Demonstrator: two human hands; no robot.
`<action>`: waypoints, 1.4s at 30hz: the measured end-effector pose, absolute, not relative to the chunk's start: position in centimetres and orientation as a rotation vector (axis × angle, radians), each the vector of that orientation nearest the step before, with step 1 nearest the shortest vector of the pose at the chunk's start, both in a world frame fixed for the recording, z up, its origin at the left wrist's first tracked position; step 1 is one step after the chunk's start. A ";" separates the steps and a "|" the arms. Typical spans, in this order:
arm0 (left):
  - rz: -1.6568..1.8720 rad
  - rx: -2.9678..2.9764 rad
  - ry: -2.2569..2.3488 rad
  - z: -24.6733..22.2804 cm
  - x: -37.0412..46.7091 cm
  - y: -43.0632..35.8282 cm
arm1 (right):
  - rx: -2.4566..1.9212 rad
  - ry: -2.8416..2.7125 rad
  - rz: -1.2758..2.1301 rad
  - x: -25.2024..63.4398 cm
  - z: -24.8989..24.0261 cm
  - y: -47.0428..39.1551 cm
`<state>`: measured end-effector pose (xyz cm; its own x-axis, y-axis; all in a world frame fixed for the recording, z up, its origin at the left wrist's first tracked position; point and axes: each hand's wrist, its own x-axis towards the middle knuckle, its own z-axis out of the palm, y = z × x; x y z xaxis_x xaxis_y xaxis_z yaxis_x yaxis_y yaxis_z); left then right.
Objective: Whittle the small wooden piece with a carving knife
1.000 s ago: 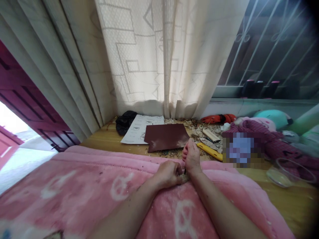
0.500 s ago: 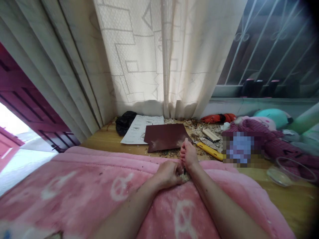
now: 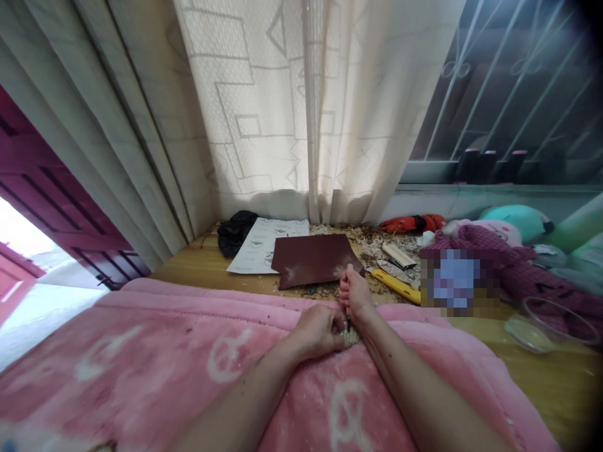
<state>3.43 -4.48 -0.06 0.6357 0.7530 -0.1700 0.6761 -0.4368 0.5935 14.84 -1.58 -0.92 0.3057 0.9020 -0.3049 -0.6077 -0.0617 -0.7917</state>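
The person sits up close to the wooden bench (image 3: pixel 188 267), with a pink blanket (image 3: pixel 160 358) in front and both arms over it. The left hand (image 3: pixel 320 328) has its fingers curled in, and they look pinched on a small pale lump (image 3: pixel 349 338). The right hand (image 3: pixel 357 296) is made into a fist, and it seems to be wrapped tight around a thin dark tool (image 3: pixel 348 322). The tip points down at the lump. So the lump is low between the two hands, at the blanket's edge, and the hands are very near each other.

How far along is it? I think this is the middle of the job, because the tool is right at the lump and both hands are busy. Lots of little crumbs (image 3: pixel 372 240) lie on the bench, but I can't tell if they come from the lump. The hands hide most of it, so I can't see how much is done or left.

Behind the hands lies a brown sheet (image 3: pixel 313 257), partly on top of a white sheet (image 3: pixel 247 258). The white one has dark printed marks, too small for me to read. The yellow knife handle (image 3: pixel 396 285) shows no name I can make out. The blanket has white ring shapes, maybe letters, but no clear word.
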 end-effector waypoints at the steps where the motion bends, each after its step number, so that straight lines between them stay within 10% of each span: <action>1: 0.154 2.224 1.105 0.0 3.4 -4.5 | -1.039 -0.352 1.284 14.8 -0.9 -1.6; 19: 0.220 2.173 1.009 -0.5 3.2 -4.2 | -0.862 -0.346 1.720 16.0 -0.5 -1.5; 42: 0.403 2.227 0.782 -0.3 2.6 -3.7 | -0.614 -0.212 1.450 18.6 0.8 -2.2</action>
<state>2.57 -3.68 -0.32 0.7663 0.6406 0.0493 0.4121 -0.5490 0.7271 18.61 -2.18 0.79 0.1339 0.9650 -0.2253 -0.8599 0.0001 -0.5105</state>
